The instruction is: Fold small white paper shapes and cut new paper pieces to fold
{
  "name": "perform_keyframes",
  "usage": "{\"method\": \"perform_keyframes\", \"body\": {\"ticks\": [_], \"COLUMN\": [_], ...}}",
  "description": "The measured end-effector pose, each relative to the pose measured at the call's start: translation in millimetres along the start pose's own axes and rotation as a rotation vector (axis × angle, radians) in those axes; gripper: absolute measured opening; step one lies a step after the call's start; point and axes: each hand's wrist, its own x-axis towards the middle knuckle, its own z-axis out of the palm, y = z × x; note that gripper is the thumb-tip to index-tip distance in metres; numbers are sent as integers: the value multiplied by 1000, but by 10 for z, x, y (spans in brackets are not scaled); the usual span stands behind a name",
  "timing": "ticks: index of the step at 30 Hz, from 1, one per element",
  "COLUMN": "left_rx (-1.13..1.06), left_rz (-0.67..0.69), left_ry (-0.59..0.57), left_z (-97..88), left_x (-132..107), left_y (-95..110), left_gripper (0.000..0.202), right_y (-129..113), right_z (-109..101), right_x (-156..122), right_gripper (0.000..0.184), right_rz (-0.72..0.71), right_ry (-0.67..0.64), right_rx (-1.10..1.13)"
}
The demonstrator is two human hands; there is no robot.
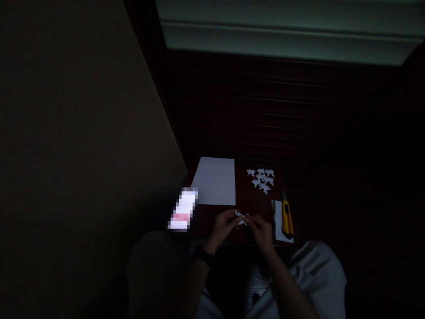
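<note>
My left hand point(223, 223) and my right hand point(260, 228) were close together, the fingers of both pinching a small, folded, pointed piece of white paper point(241, 217) over the near part of the dark reddish-brown table point(254, 203). Beyond it to the right lay a cluster of small folded white paper shapes point(262, 177); to the left, a large flat white paper sheet point(217, 181). Beside my right hand, a yellow-and-black utility knife point(287, 219) rested on a narrow white paper rectangle point(279, 221)
</note>
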Motion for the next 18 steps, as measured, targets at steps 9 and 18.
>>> {"method": "perform_keyframes", "body": {"ticks": [9,18], "left_rx": [-26,37], "left_rz": [-79,-29], "left_ry": [-50,-64], "left_z": [-20,-20], "left_x": [6,10], "left_y": [53,-2], "left_gripper": [34,32], "right_y": [-9,30], "right_z": [13,18], "right_x": [-12,1], "right_gripper": [21,17], "right_rz": [-6,27], "right_ry": [-66,-58], "right_rx": [-6,28]}}
